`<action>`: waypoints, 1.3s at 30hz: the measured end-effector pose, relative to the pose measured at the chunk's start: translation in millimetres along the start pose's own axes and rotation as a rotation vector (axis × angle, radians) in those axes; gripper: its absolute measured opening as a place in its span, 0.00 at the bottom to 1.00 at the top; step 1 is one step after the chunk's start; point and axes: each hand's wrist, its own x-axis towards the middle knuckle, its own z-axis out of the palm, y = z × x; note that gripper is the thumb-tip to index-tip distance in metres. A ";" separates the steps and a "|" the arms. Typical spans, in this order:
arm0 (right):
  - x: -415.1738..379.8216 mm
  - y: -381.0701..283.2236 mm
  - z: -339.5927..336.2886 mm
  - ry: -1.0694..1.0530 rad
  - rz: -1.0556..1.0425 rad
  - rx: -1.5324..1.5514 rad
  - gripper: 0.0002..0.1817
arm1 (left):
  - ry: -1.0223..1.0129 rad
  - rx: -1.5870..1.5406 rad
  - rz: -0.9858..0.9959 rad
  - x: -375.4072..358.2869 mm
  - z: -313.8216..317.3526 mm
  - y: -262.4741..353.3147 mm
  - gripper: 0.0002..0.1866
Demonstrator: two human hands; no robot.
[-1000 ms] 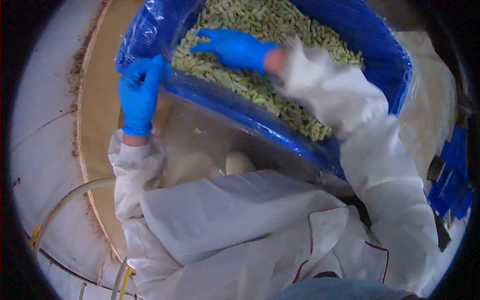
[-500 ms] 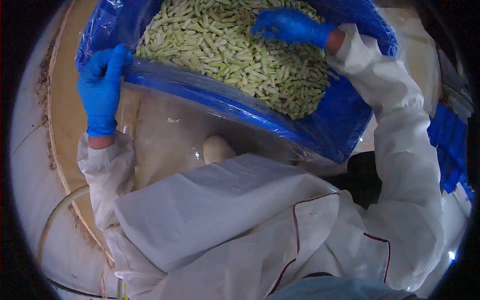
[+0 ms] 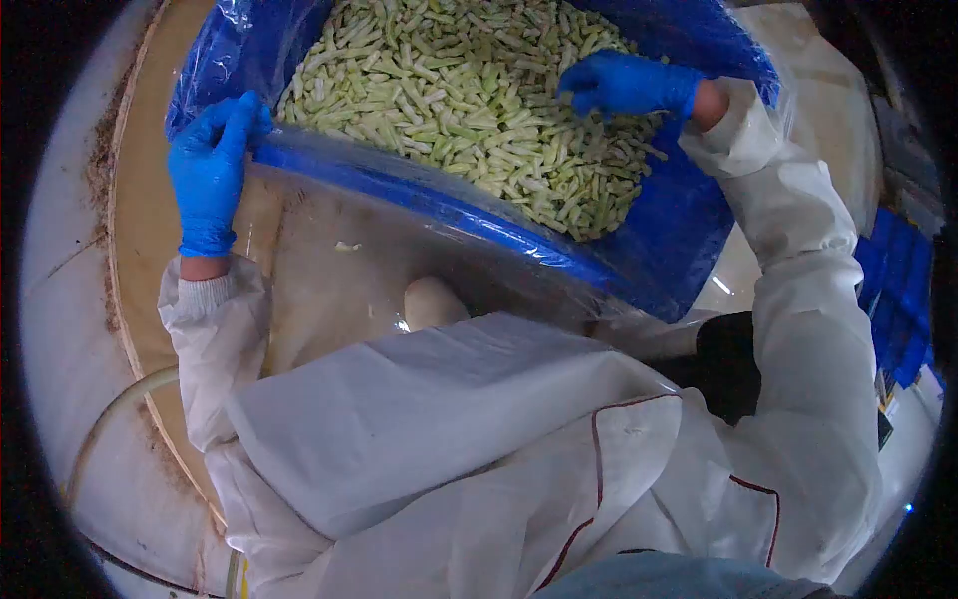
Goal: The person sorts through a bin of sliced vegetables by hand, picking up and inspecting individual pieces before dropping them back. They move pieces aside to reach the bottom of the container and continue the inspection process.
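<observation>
There is room over the green bits (image 3: 449,110), between the left hand (image 3: 207,180) and the right hand (image 3: 634,85). The tub's (image 3: 689,245) right end has room too. Its near wall (image 3: 399,188) and plastic (image 3: 499,237) block the low way in.

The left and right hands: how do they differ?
The left hand is at the left end of the blue crate; the right hand is among the cut green pieces. The left hand points away from the body; the right hand points leftward. Both are gloved in blue.
</observation>
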 end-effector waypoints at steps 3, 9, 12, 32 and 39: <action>5.7 15.5 24.5 0.125 -0.177 -0.252 0.21 | -0.022 0.023 -0.006 1.0 -1.2 -2.0 0.10; 34.7 -19.1 48.8 0.142 -0.084 -0.125 0.19 | -0.008 -0.016 -0.033 -0.8 1.9 -2.3 0.11; 52.1 -37.5 101.1 0.297 -0.231 -0.255 0.16 | -0.003 0.023 -0.006 0.7 2.4 -1.8 0.10; 21.1 -100.8 109.8 0.067 -0.249 -0.200 0.23 | -0.039 0.115 0.095 -1.6 4.4 -5.8 0.08; -77.7 -32.8 77.2 -0.153 -0.075 -0.113 0.14 | -0.025 0.161 0.152 2.2 6.9 -12.3 0.08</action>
